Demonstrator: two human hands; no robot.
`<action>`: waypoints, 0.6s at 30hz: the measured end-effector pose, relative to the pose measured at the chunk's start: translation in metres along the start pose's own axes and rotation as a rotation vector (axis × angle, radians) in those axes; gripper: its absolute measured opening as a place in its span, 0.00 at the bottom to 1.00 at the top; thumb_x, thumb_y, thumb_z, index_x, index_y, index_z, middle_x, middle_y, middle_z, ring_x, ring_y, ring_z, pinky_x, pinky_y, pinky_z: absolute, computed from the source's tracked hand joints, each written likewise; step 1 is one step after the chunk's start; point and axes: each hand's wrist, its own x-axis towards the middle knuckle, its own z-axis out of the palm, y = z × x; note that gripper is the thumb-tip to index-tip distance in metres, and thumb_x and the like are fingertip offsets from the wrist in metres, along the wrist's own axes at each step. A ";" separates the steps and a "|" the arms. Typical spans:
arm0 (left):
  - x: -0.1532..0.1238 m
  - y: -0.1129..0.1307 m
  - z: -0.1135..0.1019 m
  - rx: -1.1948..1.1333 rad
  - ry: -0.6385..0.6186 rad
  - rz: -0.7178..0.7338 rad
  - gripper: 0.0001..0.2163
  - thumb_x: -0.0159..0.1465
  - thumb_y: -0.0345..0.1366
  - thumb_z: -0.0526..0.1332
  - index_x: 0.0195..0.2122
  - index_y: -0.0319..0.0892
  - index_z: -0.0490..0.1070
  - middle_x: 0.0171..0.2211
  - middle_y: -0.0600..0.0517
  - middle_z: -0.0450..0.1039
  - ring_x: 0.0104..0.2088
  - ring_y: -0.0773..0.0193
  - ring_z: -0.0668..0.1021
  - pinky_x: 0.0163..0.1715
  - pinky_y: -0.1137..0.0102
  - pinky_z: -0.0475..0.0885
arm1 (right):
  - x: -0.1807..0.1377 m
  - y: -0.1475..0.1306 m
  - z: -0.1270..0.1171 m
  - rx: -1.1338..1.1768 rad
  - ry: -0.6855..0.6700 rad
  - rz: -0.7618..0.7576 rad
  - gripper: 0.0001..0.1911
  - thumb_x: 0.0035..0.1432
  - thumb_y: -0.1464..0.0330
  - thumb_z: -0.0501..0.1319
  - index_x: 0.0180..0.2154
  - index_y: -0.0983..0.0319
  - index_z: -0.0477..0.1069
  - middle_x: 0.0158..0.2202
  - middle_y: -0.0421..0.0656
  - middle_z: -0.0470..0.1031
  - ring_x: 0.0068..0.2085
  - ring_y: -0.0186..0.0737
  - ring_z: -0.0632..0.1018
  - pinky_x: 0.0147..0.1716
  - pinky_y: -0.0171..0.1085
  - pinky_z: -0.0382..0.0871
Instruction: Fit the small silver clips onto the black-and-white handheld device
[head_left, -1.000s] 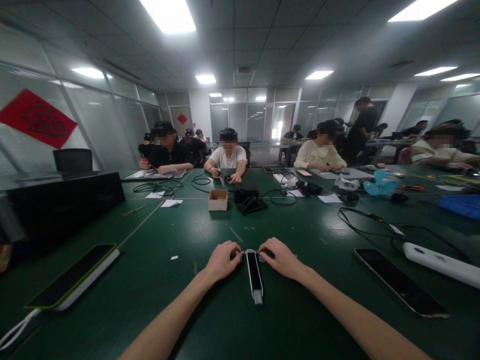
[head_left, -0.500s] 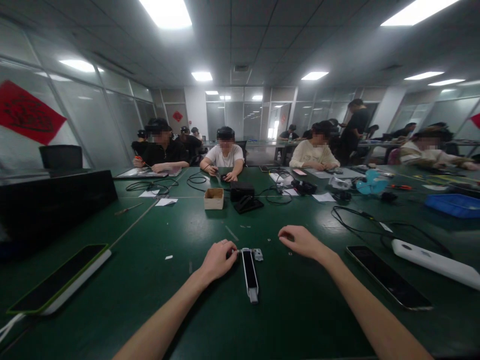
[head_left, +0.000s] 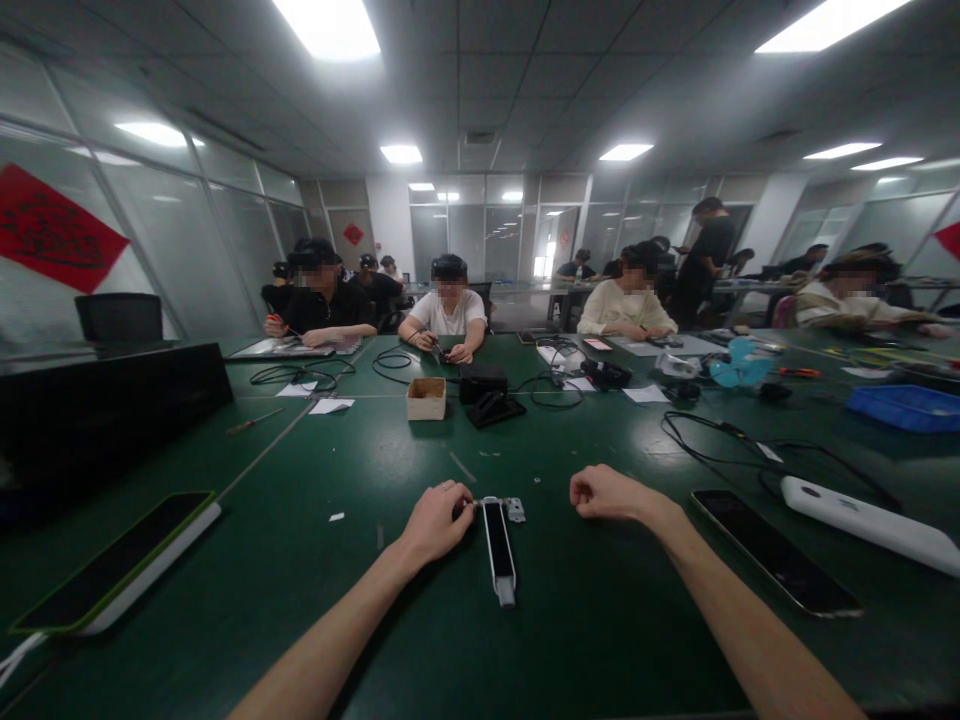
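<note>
Slim device point(head_left: 498, 540): lies flat on the green table point(head_left: 600, 620), lengthwise between both hands, with a small metal bracket point(head_left: 515, 510) at its far end. Left hand point(head_left: 437, 520): curls tight over that far end, fingertips gripping it. Right hand point(head_left: 604, 493): rests apart to the right, balled into a fist, contents hidden. Phone point(head_left: 772, 552): flat, further right.

bright ceiling panels, dim room, warped edges
</note>
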 end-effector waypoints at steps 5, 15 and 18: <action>0.000 0.001 -0.001 0.006 0.001 0.002 0.10 0.63 0.37 0.52 0.36 0.41 0.71 0.34 0.50 0.71 0.34 0.62 0.73 0.35 0.68 0.66 | 0.004 -0.018 0.007 0.009 0.130 -0.058 0.06 0.50 0.71 0.57 0.30 0.63 0.72 0.29 0.42 0.74 0.29 0.35 0.73 0.27 0.32 0.65; 0.001 0.000 0.003 0.042 0.024 0.016 0.08 0.63 0.36 0.53 0.35 0.41 0.71 0.33 0.50 0.71 0.34 0.62 0.73 0.34 0.68 0.65 | 0.013 -0.060 0.044 0.122 0.332 -0.290 0.05 0.54 0.69 0.58 0.34 0.63 0.70 0.32 0.41 0.71 0.32 0.34 0.71 0.31 0.34 0.66; 0.001 0.000 0.003 0.042 0.021 0.018 0.08 0.63 0.35 0.53 0.35 0.41 0.70 0.33 0.50 0.71 0.34 0.62 0.73 0.35 0.68 0.65 | 0.015 -0.065 0.053 0.166 0.330 -0.292 0.06 0.55 0.68 0.59 0.35 0.63 0.70 0.33 0.41 0.72 0.32 0.34 0.71 0.32 0.34 0.67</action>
